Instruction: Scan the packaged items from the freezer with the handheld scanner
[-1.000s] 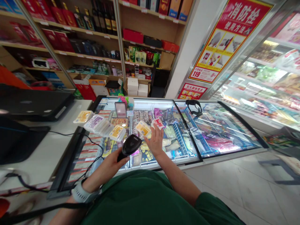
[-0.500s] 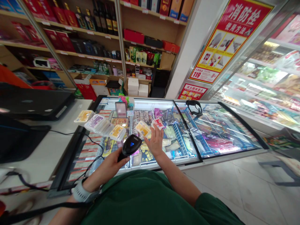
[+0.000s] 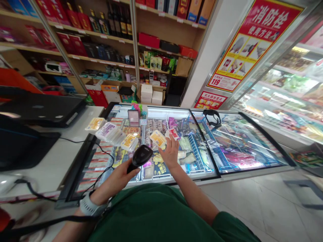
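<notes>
Shelves (image 3: 98, 33) rise behind a freezer (image 3: 252, 172), its glass top (image 3: 168, 112) the surface. I watch the left hand (image 3: 122, 175) curled round a scanner (image 3: 142, 155), likely light and stiff, best held by its handle. The right hand (image 3: 171, 154), fingers loosely spread, is beside a yellow pack (image 3: 157, 138) on the glass, probably slick, easily dented, best taken by its edges. Other packs (image 3: 109, 130) crowd leftward; a red packet (image 3: 173, 133) lies at the fingertips; a cord (image 3: 112, 159) trails in the way.

White glare streaks on freezer glass (image 3: 248, 137)
</notes>
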The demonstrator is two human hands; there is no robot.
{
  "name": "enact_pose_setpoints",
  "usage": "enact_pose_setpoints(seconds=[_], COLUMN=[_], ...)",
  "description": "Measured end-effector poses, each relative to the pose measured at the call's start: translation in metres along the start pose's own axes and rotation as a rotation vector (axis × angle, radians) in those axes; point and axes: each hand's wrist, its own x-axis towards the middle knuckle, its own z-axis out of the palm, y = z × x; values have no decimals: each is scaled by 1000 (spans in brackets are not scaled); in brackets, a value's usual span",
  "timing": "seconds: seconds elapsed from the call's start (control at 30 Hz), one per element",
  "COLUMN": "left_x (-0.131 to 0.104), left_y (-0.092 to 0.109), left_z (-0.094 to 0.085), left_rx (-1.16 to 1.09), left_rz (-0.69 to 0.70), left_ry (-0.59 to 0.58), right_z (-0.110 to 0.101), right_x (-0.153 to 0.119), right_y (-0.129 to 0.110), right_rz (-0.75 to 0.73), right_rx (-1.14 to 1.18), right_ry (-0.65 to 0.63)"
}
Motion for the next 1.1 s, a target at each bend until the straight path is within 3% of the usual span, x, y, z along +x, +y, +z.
enact_pose_setpoints(seconds=[0.3,0.6,0.77,1.1], left_x=[-7,-16,-18,-20], left_y=[-16,-25,-33,-29], left_z=[-11,-19,-21,-21], left_rx=[-30,-35,-29,-46], left_rz=[-33,-114,-119,-121], left_ry=[63,89,100,135], right_z=[21,32,39,48], right_x=[17,30,31,38], right_y=[48,87,94,97], right_rz=[333,539,569,559], right_rx=[90,20,-5,-14], right_ry=[25,-46,-61,-119])
